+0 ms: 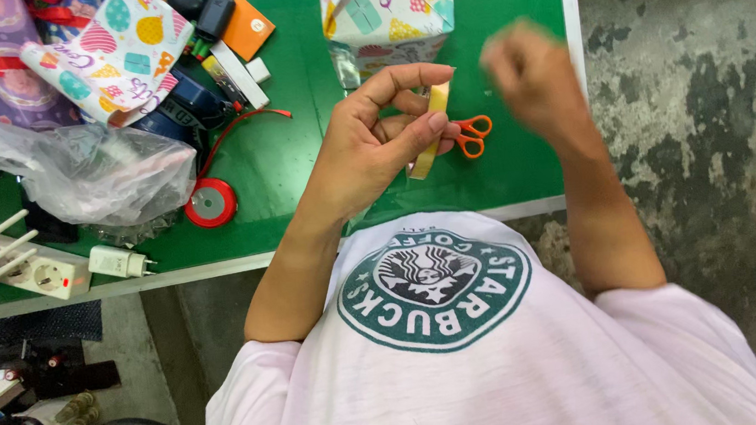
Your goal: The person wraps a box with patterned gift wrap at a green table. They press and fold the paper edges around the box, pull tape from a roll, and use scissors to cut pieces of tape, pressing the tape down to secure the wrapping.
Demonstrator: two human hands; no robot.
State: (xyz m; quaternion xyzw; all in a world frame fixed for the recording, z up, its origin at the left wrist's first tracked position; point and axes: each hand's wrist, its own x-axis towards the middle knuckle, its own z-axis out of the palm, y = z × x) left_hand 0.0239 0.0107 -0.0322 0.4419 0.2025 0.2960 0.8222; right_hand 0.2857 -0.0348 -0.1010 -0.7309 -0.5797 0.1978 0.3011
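Right hand (526, 73) motion-blurred; scissors (472, 134) half hidden

Left hand (380, 138) raised, fingers pinched; right hand (526, 73) blurred, loosely curled.

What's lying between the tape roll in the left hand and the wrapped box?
Nothing: in the head view only bare green table separates the tape roll, pinched by the left hand, from the wrapped box.

The person is wearing a pale pink T-shirt (496, 386) in a thin, slubby knit, its short sleeves ending above the elbows. A round green-and-white logo (434, 287) is sitting on the chest, toward 12 o'clock of the shirt (a ring of lettering around a figure). Both forearms are showing bare, and the left hand (380, 138) and right hand (531, 73) are wearing no rings or watch.
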